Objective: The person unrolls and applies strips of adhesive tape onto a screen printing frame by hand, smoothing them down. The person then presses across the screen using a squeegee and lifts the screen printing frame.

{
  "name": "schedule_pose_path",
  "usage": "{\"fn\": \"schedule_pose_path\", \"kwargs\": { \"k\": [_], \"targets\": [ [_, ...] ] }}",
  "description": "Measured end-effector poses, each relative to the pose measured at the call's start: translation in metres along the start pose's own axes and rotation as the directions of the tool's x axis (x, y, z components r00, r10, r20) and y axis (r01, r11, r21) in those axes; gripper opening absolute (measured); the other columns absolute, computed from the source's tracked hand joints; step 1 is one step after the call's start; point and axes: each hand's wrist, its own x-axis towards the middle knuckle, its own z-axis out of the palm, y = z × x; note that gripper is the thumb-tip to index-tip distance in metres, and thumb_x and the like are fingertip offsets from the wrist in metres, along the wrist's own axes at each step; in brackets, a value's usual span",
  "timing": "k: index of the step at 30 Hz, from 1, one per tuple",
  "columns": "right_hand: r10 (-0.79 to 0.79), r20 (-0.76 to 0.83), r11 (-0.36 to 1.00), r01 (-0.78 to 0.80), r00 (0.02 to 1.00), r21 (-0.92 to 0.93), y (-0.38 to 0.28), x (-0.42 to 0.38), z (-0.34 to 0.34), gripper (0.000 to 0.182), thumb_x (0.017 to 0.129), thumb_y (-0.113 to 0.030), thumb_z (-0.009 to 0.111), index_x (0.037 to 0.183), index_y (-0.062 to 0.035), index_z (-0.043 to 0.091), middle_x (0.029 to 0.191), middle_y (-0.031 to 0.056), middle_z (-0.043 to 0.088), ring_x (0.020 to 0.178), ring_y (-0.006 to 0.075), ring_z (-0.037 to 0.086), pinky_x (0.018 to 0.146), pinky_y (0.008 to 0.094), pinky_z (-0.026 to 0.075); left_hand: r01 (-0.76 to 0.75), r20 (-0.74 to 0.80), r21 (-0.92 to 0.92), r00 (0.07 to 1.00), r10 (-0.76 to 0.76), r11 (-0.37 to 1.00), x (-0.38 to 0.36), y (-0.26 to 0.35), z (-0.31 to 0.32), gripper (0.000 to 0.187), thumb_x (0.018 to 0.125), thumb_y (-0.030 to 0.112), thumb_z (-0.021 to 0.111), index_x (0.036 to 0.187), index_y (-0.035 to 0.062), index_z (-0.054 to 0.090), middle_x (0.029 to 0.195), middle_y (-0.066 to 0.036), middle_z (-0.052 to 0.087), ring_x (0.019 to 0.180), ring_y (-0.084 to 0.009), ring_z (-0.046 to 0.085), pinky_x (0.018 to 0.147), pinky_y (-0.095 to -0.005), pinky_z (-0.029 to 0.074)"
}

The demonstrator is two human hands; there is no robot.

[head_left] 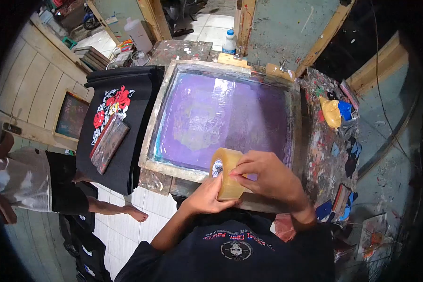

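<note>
A wide roll of clear, yellowish packing tape [231, 185] is held up over the near edge of a screen printing frame [150, 136]. My left hand [209, 194] grips the roll from below and the left, fingers and thumb closed around it. My right hand [268, 174] has its thumb and fingertips pinched together against the roll's right face; whether they hold the tape's end cannot be made out. Behind the hands lies the frame's purple mesh [258, 108], with a shiny, wrinkled patch on its left half.
Left of the frame, black printed fabric pieces [141, 89] are stacked with a squeegee [109, 143] on top. A bottle with a blue cap [229, 42] stands behind. A yellow bag [330, 112] lies on the paint-stained right side. Another person's leg [110, 207] is at left.
</note>
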Motion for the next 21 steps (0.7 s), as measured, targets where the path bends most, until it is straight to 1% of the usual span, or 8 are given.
{"fn": "schedule_pose_path", "kwargs": {
  "k": [2,5,8,11,14,16,19,21],
  "targets": [
    [-0.005,0.086,1.0,0.005,0.996,-0.01,0.0,0.004,-0.006,0.013,0.086,-0.01,0.076,0.098,-0.0056,0.076,0.094,0.0105,0.071,0.085,0.032,0.069,0.074,0.0393,0.055,-0.022,0.042,0.04,0.999,0.021,0.999,0.0,-0.003,-0.001,0.088,0.082,0.035,0.084,0.146,-0.0014,0.037,0.124,-0.03,0.064,0.117,-0.0489,0.062,0.097,-0.0515,0.051],
    [-0.053,0.132,0.998,0.05,0.99,0.026,0.001,0.009,-0.008,0.01,0.087,-0.011,0.074,0.094,-0.0031,0.071,0.09,0.0123,0.068,0.081,0.0344,0.068,0.072,0.0421,0.055,-0.029,0.064,0.05,0.998,0.026,0.998,0.001,-0.001,-0.003,0.087,0.081,0.037,0.084,0.145,-0.0023,0.038,0.121,-0.03,0.065,0.114,-0.0502,0.062,0.095,-0.053,0.051],
    [-0.081,0.119,0.989,0.095,0.99,-0.116,0.004,-0.001,0.006,0.013,0.087,-0.01,0.072,0.094,-0.0021,0.065,0.087,0.0141,0.064,0.077,0.0358,0.066,0.07,0.0438,0.054,0.013,0.065,0.054,0.998,-0.016,0.998,0.0,0.0,0.0,0.086,0.081,0.036,0.084,0.144,-0.002,0.039,0.118,-0.03,0.066,0.111,-0.0506,0.063,0.094,-0.0533,0.051],
    [-0.029,0.084,0.982,0.044,0.996,-0.183,0.002,-0.017,0.013,0.017,0.086,-0.009,0.071,0.096,-0.0022,0.06,0.086,0.015,0.061,0.074,0.0363,0.065,0.068,0.0441,0.053,0.058,0.063,0.056,0.996,-0.061,0.997,0.003,0.007,-0.002,0.084,0.081,0.037,0.084,0.141,-0.0025,0.041,0.112,-0.03,0.067,0.107,-0.0511,0.064,0.092,-0.0534,0.051],
    [-0.033,0.067,0.998,0.037,0.997,-0.058,0.005,-0.037,0.011,0.02,0.087,-0.011,0.07,0.097,-0.0004,0.056,0.088,0.0155,0.059,0.082,0.0385,0.066,0.071,0.0492,0.052,0.181,0.104,0.054,0.977,-0.185,0.982,0.009,0.024,-0.013,0.081,0.08,0.039,0.085,0.136,-0.0037,0.045,0.106,-0.03,0.069,0.103,-0.0504,0.065,0.09,-0.0525,0.052],
    [-0.073,-0.011,0.997,0.072,0.997,-0.02,0.011,-0.035,0.002,0.02,0.087,-0.01,0.071,0.098,-0.0001,0.057,0.09,0.0149,0.059,0.084,0.0371,0.065,0.073,0.0463,0.053,0.257,0.155,0.084,0.951,-0.268,0.963,0.016,0.043,-0.024,0.078,0.08,0.041,0.085,0.132,-0.0047,0.049,0.102,-0.029,0.069,0.098,-0.0491,0.067,0.088,-0.0517,0.052],
    [-0.111,-0.053,0.985,0.117,0.992,0.128,0.022,-0.023,-0.01,0.023,0.087,-0.011,0.072,0.101,0.0003,0.058,0.094,0.0141,0.061,0.088,0.0347,0.065,0.077,0.0416,0.053,0.169,0.098,0.095,0.979,-0.178,0.981,0.022,0.054,-0.037,0.074,0.075,0.036,0.091,0.129,-0.0034,0.057,0.088,-0.021,0.072,0.081,-0.0367,0.073,0.075,-0.0414,0.055],
    [-0.145,-0.051,0.962,0.153,0.988,0.227,0.029,-0.009,-0.014,0.025,0.088,-0.012,0.073,0.104,0.0005,0.058,0.096,0.014,0.063,0.09,0.0333,0.066,0.079,0.0395,0.053,0.271,0.126,0.083,0.952,-0.28,0.959,0.023,0.062,-0.048,0.071,0.075,0.036,0.091,0.124,-0.0033,0.059,0.086,-0.02,0.072,0.079,-0.0316,0.073,0.074,-0.0395,0.054]
  ]
}}
